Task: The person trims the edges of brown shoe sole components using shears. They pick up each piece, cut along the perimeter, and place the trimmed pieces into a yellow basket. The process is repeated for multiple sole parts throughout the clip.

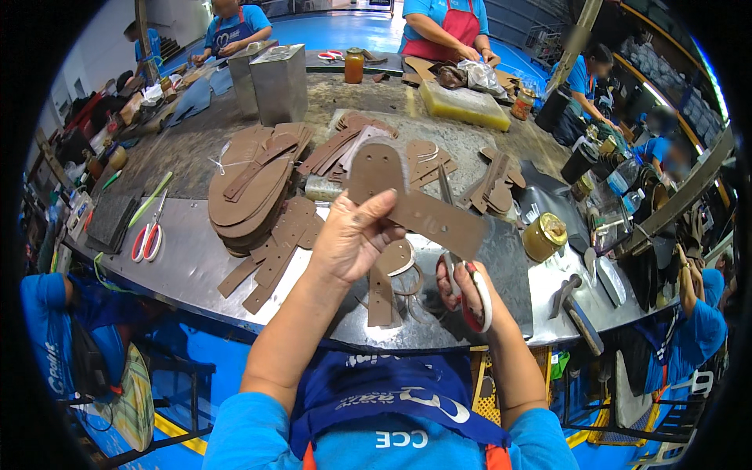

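Note:
My left hand (348, 239) pinches a brown leather-like piece (439, 221) between thumb and fingers, holding it above the table. This piece has a rounded end with punched holes and a straight strap running off to the right. In my right hand (501, 309) are scissors (483, 294) with red and white handles; part of a blade shows above the strap, and the strap hides the rest. Beneath my hands lie another brown cut piece (380, 301) and thin curled offcuts (419, 305). Left of my left hand is a pile of similar brown straps (270, 266).
Large brown sole-shaped sheets (251, 192) are stacked at left, near a second pair of scissors (147, 241). Metal containers (282, 84) stand behind. On the right are a glue jar (544, 236), a hammer (581, 313) and a knife-like blade (611, 280). Co-workers (442, 31) surround the table.

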Motion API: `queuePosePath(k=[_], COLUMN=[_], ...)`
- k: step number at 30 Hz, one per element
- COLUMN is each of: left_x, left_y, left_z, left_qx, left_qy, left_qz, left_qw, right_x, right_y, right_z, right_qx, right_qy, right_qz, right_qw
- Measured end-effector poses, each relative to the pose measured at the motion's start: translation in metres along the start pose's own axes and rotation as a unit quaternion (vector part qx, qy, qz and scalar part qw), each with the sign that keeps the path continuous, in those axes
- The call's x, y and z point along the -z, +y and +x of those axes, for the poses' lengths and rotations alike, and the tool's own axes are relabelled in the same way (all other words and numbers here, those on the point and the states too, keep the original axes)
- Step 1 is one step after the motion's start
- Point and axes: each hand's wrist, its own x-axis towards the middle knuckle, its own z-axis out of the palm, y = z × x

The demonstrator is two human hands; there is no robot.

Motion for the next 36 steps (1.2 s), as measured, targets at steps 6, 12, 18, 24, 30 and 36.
queuePosePath(k=[6,12,18,24,30,36], left_x=[-0.004,0.005,-0.004,-0.003,-0.004,-0.006], left_y=[-0.017,-0.025,-0.026,-0.031,-0.036,-0.033], left_z=[0.011,0.02,0.023,0.022,0.022,0.023], left_qx=[-0.018,-0.018,-0.125,-0.088,-0.119,-0.103], left_qy=[0.031,0.058,0.072,0.078,0.084,0.079], left_qz=[0.022,0.04,0.166,0.171,0.192,0.199], left_qw=[0.999,0.997,0.976,0.978,0.97,0.971], right_x=[-0.005,-0.002,-0.001,-0.001,-0.009,-0.012], right_y=[-0.004,-0.013,-0.013,-0.005,-0.005,-0.009], right_z=[0.002,0.008,0.009,0.013,0.016,0.016], right_qx=[0.014,0.025,0.023,0.062,0.077,0.089], right_qy=[-0.087,-0.13,-0.106,-0.061,-0.015,0.012], right_qz=[-0.023,-0.065,-0.087,-0.138,-0.146,-0.192], right_qw=[0.996,0.989,0.99,0.987,0.986,0.977])
